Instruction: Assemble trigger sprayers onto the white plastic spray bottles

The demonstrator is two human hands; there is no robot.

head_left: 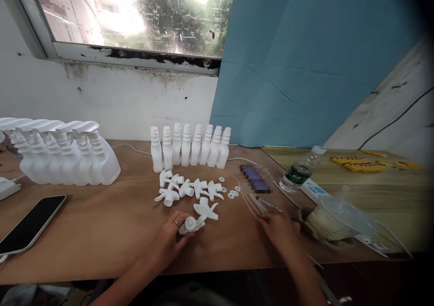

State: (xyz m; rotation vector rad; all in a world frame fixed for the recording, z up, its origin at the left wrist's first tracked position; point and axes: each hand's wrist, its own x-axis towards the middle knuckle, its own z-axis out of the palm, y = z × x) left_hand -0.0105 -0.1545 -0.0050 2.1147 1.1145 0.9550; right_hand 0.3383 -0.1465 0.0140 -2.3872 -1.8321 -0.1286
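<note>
My left hand (171, 239) rests on the wooden table (101, 233) with its fingers closed round a white spray trigger head (191, 224). My right hand (277, 227) lies to the right, fingers reaching onto a bunch of thin clear dip tubes (252, 202); whether it grips one is hidden. Several loose white trigger heads (190, 189) and small white washers (233, 193) lie just beyond my hands. Behind them stands a row of several empty white bottles (190, 147).
Several assembled white spray bottles (64, 154) lean in a row at the left. A black phone (30, 224) lies at the front left. A water bottle (300, 170), a clear lidded cup in a bag (339, 220) and yellow parts (359, 163) sit at the right.
</note>
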